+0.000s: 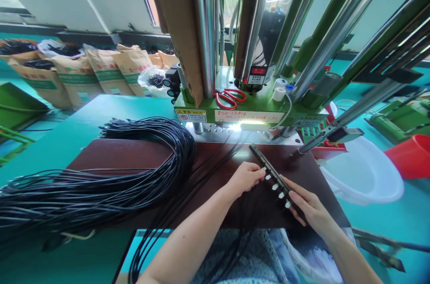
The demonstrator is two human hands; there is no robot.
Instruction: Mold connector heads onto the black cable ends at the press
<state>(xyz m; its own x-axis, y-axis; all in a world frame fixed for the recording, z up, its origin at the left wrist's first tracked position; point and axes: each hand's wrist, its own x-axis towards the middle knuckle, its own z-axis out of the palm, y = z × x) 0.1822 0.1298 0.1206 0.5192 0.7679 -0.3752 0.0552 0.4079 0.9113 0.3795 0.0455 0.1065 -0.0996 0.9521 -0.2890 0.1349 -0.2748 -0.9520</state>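
Observation:
My right hand point(309, 207) is closed around the lower end of a long dark metal bar point(258, 154), which slants over the brown work surface. Several small white connectors point(275, 187) stick out along the bar's left edge. At the upper part of this row, my left hand point(247, 178) pinches one white connector between thumb and fingertips, against the bar. Black cables point(242, 212) hang down beneath my hands toward my lap. To the left, a thick looped bundle of black cables point(174, 149) rests on the brown board point(117, 153).
A green press machine point(208, 107) with steel columns stands just beyond my hands. On its ledge lie red-handled scissors point(230, 98). At right are a white basin point(372, 172) and a red bucket point(411, 156). Paper sacks point(75, 80) line the back left.

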